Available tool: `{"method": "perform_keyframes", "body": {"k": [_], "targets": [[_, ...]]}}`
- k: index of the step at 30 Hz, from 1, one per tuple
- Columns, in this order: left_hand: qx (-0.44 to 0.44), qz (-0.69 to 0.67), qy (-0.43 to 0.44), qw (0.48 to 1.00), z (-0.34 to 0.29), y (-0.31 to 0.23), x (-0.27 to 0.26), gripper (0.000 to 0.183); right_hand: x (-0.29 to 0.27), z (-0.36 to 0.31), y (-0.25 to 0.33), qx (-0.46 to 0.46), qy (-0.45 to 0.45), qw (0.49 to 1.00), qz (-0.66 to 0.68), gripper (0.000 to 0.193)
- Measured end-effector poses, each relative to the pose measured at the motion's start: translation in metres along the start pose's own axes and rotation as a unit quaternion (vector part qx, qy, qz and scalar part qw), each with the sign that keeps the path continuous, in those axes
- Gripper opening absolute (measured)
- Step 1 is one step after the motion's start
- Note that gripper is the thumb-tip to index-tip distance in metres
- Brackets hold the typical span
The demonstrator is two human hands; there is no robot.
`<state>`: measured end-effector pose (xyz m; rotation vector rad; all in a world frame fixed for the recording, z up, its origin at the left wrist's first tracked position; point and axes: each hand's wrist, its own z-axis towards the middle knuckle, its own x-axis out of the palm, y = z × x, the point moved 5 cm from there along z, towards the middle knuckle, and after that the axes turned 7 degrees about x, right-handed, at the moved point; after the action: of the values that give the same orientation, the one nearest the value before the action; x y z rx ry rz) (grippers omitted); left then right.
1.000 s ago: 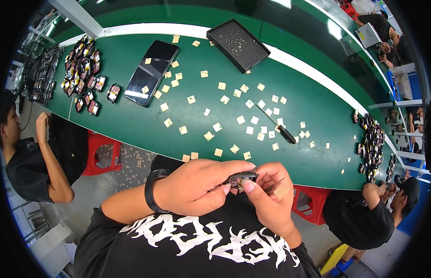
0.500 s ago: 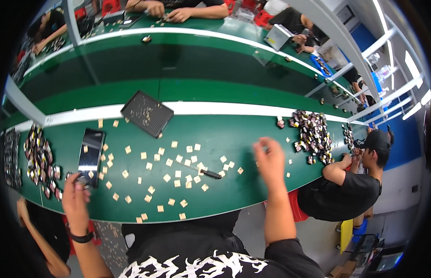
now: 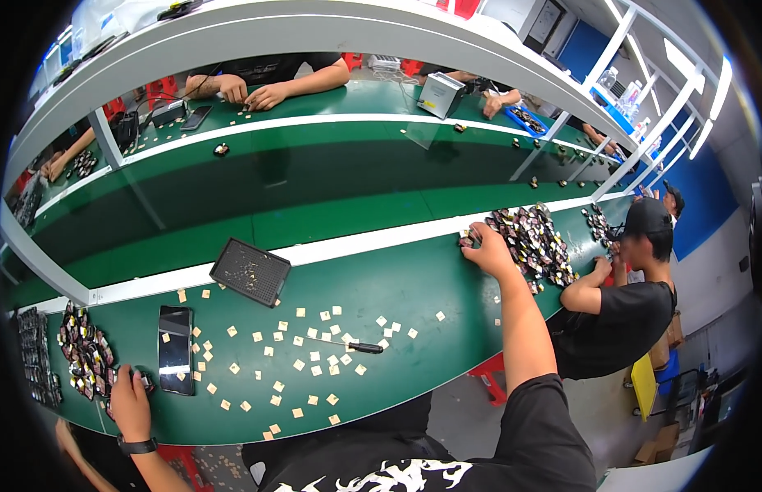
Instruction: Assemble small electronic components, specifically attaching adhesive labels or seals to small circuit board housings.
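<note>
Head view. Change: the hands, joined over one unit a second ago, are now working wide apart. Left hand (image 3: 131, 402) is resting by the left pile (image 3: 84, 348), with a dark unit (image 3: 146, 380) showing just beside its fingertips. Cannot tell whether those fingers are gripping or letting go; the hand's back is hiding them. Right hand (image 3: 489, 248) is reaching to the right pile (image 3: 535, 246); its thumb and fingers are pinching another unit (image 3: 467, 240) at that pile's left edge. Reading: close work on one unit is apparently pausing, and a swap of units between piles is probably under way. Beige squares (image 3: 301, 312), screwdriver (image 3: 367, 348) and phone (image 3: 177, 348) are lying between the hands, untouched.
</note>
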<state>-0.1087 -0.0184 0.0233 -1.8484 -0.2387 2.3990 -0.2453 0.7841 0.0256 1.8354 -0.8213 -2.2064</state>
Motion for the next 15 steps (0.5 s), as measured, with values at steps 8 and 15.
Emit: {"method": "perform_keyframes", "body": {"k": [8, 15], "targets": [[-0.045, -0.004, -0.057, 0.997, -0.007, -0.067, -0.024, 0.032, 0.024, -0.076, 0.115, -0.032, 0.043, 0.988, 0.146, 0.055], [-0.095, -0.86, 0.266, 0.425, -0.046, -0.286, 0.038, 0.063, 0.068, -0.225, 0.291, -0.211, 0.268, 0.91, 0.236, 0.049]]}}
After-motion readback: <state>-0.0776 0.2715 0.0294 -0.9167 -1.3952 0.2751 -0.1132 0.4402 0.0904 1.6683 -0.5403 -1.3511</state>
